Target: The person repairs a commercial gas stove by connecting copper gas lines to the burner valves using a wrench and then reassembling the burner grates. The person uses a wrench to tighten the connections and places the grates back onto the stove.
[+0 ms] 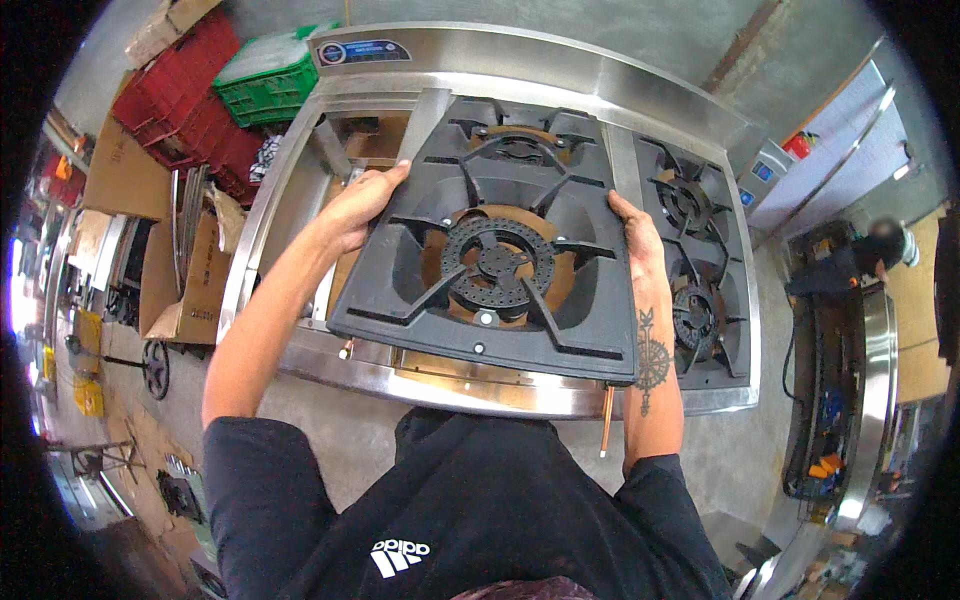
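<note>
Between my two hands is a black cast-iron burner grate unit (400, 285) with two round burner openings, one near and one far. My left hand (367, 208) grips its left edge, fingers curled underneath and out of sight. On the opposite edge, my right hand (637, 235) holds on with the thumb on top. The unit is tilted and sits over the middle of a stainless steel stove (690, 398). A similar black grate unit (725, 300) lies in the stove's right bay. To the left is an uncovered bay (300, 225) showing bare metal inside.
A thin copper-coloured tube (606, 425) sticks out below the stove front. Red crates (175, 110), a green crate (265, 90) and a cardboard box (190, 290) stand at the left. Another person (850, 262) is at the far right, beside a metal-edged bench (880, 390).
</note>
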{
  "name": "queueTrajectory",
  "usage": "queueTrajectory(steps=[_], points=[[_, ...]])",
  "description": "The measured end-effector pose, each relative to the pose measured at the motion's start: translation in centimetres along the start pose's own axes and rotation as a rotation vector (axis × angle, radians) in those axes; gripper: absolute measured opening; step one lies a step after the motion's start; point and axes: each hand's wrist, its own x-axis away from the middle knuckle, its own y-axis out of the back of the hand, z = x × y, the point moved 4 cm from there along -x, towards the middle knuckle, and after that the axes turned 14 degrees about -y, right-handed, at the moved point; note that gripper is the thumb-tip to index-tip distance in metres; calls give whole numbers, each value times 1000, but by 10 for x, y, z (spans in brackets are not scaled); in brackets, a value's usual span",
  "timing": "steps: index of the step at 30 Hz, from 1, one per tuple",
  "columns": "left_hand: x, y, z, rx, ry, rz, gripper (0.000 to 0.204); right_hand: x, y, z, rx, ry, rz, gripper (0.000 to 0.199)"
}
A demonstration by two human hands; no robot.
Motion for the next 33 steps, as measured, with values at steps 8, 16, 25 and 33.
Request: queueTrajectory(steps=[8, 16, 25, 33], points=[[-21, 13, 2, -407, -106, 68, 46, 37, -15, 9, 521, 132, -330, 37], [-8, 25, -60, -847, -369, 70, 52, 71, -34, 44, 995, 313, -537, 45], [6, 42, -148, -713, -400, 8, 55, 42, -87, 114, 1825, 958, -589, 39], [-26, 78, -210, -833, -720, 40, 59, 22, -105, 194, 1558, 1122, -367, 36]])
